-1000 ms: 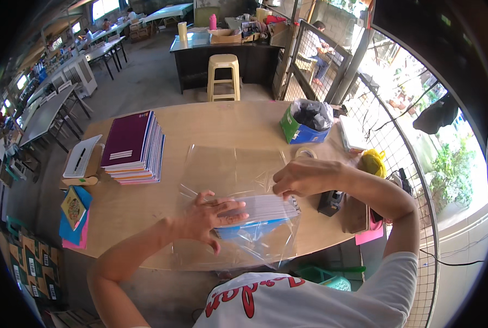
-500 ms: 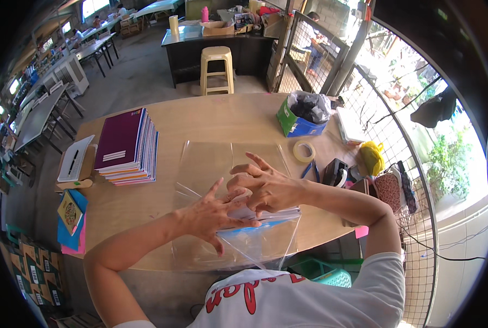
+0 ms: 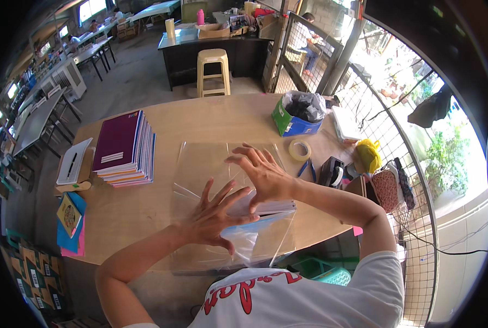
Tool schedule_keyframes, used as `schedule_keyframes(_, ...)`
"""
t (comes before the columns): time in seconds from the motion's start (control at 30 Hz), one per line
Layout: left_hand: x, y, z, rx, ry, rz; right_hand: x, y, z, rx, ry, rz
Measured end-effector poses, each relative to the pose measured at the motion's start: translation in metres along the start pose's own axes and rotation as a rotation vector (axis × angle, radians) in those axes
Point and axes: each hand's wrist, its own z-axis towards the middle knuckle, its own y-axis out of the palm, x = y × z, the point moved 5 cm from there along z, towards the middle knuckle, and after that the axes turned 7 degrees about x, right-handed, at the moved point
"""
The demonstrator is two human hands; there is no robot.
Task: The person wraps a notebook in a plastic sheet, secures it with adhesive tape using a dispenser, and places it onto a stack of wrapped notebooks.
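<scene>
A clear plastic sheet [image 3: 203, 158] lies spread on the table in front of me, with creases and folded edges. On it, partly under my hands, is a notebook [image 3: 277, 208] whose white pages and a blue strip along its near side show; the rest is hidden. My left hand [image 3: 214, 217] is over the notebook's left side, fingers spread apart and thumb pointing toward me. Just beyond and to the right, my right hand [image 3: 267, 177] arches over the notebook with its fingers apart. Neither hand grips anything; whether the fingertips touch the plastic I cannot tell.
A tall stack of notebooks [image 3: 115, 143] stands at the left, beside an open notebook with a pen [image 3: 74, 159]. To the right are a tape roll [image 3: 300, 149], blue-handled pliers [image 3: 308, 170], a black stapler-like tool [image 3: 331, 172] and a bag-lined box [image 3: 298, 115]. Wire mesh borders the right side.
My hands, close together before, have moved apart slightly. The right hand has shifted away from me and its fingers have straightened; the left fingers have spread. The view has shifted a little.
</scene>
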Motion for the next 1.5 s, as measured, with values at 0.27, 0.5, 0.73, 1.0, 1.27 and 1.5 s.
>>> schedule_keyframes(0.27,-0.001,0.007,0.007,-0.139,0.051,-0.006,0.099,0.073,-0.011,0.047,0.527,0.240)
schedule_keyframes(0.5,0.001,-0.002,0.009,-0.155,-0.027,-0.016,0.239,0.023,-0.298,0.905,1.431,0.171)
schedule_keyframes(0.73,-0.001,0.001,0.017,-0.219,-0.057,-0.030,0.268,0.123,-0.367,0.989,1.592,1.068)
schedule_keyframes(1.0,0.000,-0.009,0.016,-0.244,-0.079,0.000,0.175,0.223,-0.321,1.670,1.635,2.010)
schedule_keyframes(1.27,-0.004,-0.006,0.005,-0.229,-0.052,-0.023,0.037,-0.004,-0.120,0.586,0.394,1.312)
schedule_keyframes(1.5,0.009,-0.014,0.013,-0.276,-0.053,0.010,-0.003,0.020,-0.035,-0.046,0.327,0.293)
